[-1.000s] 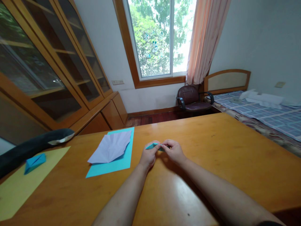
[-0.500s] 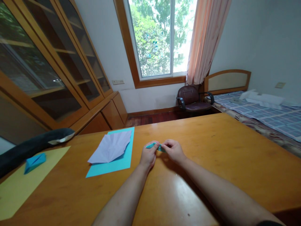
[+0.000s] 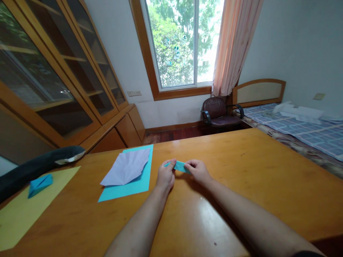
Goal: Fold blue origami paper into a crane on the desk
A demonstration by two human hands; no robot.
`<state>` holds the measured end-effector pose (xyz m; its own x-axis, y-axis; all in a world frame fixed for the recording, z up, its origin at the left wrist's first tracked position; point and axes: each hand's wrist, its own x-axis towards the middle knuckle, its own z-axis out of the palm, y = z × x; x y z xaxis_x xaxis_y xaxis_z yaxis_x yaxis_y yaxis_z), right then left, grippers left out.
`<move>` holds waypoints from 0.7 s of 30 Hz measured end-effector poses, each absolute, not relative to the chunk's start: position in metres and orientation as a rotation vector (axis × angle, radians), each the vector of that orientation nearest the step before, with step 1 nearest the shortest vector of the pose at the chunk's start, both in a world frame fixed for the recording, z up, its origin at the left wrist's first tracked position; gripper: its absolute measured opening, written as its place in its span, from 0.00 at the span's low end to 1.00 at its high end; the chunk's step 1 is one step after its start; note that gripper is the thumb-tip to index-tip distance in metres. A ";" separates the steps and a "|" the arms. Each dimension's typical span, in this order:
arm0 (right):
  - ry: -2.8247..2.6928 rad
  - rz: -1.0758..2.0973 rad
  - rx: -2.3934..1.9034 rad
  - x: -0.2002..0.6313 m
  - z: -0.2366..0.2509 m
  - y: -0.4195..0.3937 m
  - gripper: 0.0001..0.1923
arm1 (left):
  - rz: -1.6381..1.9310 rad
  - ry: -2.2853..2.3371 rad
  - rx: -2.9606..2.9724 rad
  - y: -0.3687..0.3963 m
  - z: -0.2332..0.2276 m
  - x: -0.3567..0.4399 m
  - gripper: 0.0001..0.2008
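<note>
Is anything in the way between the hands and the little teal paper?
No. The left hand and right hand already pinch the small folded teal paper at its two ends, just above the wooden table. Nothing sits between them.

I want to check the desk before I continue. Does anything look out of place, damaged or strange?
Nothing stands out. Both hands, left hand and right hand, hold a small folded teal paper above the wooden table. A creased white paper lies flat on a teal sheet.
</note>
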<state>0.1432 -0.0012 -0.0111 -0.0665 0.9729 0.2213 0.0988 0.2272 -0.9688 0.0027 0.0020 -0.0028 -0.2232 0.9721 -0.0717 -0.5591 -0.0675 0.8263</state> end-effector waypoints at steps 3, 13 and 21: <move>-1.444 1.038 -1.107 0.145 -0.011 0.000 0.16 | 1.598 0.914 0.573 0.003 -0.002 0.002 0.19; -1.431 1.037 -1.110 0.148 -0.014 0.003 0.14 | 1.630 0.935 0.523 0.004 -0.003 0.002 0.22; -1.121 1.285 -1.106 0.150 -0.018 0.007 0.16 | 1.530 0.997 0.722 0.001 -0.008 0.006 0.26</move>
<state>0.1497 0.0068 -0.0184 -0.0171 0.9998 -0.0035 -0.1319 -0.0057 -0.9912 0.0057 0.0008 -0.0077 -0.1958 0.9779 -0.0733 -0.4615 -0.0259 0.8868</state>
